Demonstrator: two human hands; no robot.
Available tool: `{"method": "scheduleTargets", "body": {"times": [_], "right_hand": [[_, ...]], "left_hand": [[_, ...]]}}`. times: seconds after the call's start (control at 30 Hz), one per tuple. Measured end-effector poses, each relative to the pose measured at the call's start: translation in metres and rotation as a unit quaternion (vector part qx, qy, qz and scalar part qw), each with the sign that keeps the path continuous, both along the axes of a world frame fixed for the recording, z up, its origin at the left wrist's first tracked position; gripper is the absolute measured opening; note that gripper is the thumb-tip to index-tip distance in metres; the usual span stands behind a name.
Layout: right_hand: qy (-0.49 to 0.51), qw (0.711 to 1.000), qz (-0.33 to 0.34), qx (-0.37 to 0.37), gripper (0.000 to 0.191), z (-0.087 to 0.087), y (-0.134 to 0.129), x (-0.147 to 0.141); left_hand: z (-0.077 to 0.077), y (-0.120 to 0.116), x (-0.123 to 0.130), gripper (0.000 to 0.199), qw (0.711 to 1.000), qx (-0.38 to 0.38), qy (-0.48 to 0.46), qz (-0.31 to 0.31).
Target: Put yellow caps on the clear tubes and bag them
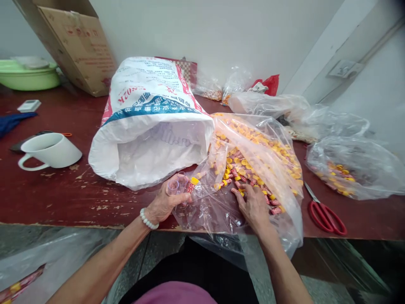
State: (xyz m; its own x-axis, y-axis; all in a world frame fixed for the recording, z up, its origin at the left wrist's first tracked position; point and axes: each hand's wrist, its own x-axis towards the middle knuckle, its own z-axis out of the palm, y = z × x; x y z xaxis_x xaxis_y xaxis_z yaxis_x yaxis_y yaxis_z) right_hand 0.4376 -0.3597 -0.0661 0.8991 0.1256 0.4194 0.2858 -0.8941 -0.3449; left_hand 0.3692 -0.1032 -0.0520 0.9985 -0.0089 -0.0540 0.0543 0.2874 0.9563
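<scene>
My left hand [166, 200], with a pale bead bracelet at the wrist, is closed around small clear plastic cups [177, 184]. A small red-and-white patterned tube with a yellow cap [193, 182] sticks up beside the cups at its fingers. My right hand [253, 207] rests at the mouth of a large clear plastic bag [218, 215] full of such yellow-capped tubes [243, 162]. Between its thumb and forefinger lies one small red-patterned tube [234, 191]; the fingertips are partly hidden, but they seem closed on it.
A white woven sack [152, 90] lies with its mouth facing me. On the left stand a white mug [52, 152], a green basin [28, 78] and a cardboard box [76, 46]. Red-handled scissors [325, 215] and a smaller bag of tubes [363, 164] lie at right.
</scene>
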Motion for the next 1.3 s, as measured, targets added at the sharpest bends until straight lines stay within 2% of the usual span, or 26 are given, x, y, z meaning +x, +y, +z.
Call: {"method": "scheduleTargets", "body": {"times": [0.13,0.3,0.37,0.43,0.5,0.53,0.6,0.7,0.8,0.93,1.0,1.1,1.23,1.3], "right_hand": [[0.024,0.994,-0.032,-0.105,0.028,-0.015,-0.008,-0.002],[0.035,0.991,-0.032,-0.126,0.022,-0.015,-0.003,-0.012],[0.014,0.997,-0.010,-0.071,0.022,-0.009,-0.002,-0.016],[-0.003,0.998,0.028,0.054,0.023,0.004,0.004,-0.023],[0.012,0.977,0.098,0.190,0.021,0.024,0.015,-0.034],[0.024,0.962,0.140,0.233,0.020,0.035,0.022,-0.039],[0.018,0.938,0.221,0.267,0.016,0.056,0.037,-0.050],[-0.039,0.924,0.283,0.255,0.015,0.078,0.054,-0.060],[-0.060,0.921,0.313,0.223,0.020,0.084,0.061,-0.064],[-0.066,0.917,0.359,0.160,0.034,0.083,0.063,-0.067],[-0.066,0.921,0.349,0.159,0.044,0.083,0.062,-0.069],[-0.046,0.934,0.310,0.170,0.045,0.083,0.060,-0.073],[0.005,0.938,0.337,0.076,0.056,0.076,0.062,-0.080],[0.026,0.937,0.344,0.063,0.060,0.072,0.063,-0.081]], "left_hand": [[-0.001,-0.003,-0.001,0.034,1.000,-0.005,-0.006,-0.012],[0.002,-0.009,-0.002,0.037,0.999,0.030,0.003,-0.020],[0.006,-0.011,-0.004,0.036,0.998,0.063,0.006,-0.018],[0.013,-0.014,-0.006,0.034,0.994,0.112,-0.003,-0.013],[0.020,-0.017,-0.008,0.031,0.984,0.173,-0.029,-0.012],[0.024,-0.019,-0.009,0.029,0.978,0.202,-0.048,-0.015],[0.029,-0.022,-0.010,0.024,0.965,0.248,-0.084,-0.024],[0.031,-0.026,-0.011,0.023,0.954,0.277,-0.112,-0.027],[0.025,-0.028,-0.013,0.024,0.953,0.279,-0.115,-0.027],[0.019,-0.032,-0.014,0.022,0.956,0.273,-0.105,-0.027],[0.020,-0.034,-0.015,0.020,0.962,0.253,-0.098,-0.027],[0.024,-0.037,-0.017,0.020,0.976,0.207,-0.049,-0.042],[0.024,-0.038,-0.017,0.026,0.983,0.173,0.020,-0.060],[0.022,-0.038,-0.016,0.026,0.985,0.161,0.024,-0.061]]}}
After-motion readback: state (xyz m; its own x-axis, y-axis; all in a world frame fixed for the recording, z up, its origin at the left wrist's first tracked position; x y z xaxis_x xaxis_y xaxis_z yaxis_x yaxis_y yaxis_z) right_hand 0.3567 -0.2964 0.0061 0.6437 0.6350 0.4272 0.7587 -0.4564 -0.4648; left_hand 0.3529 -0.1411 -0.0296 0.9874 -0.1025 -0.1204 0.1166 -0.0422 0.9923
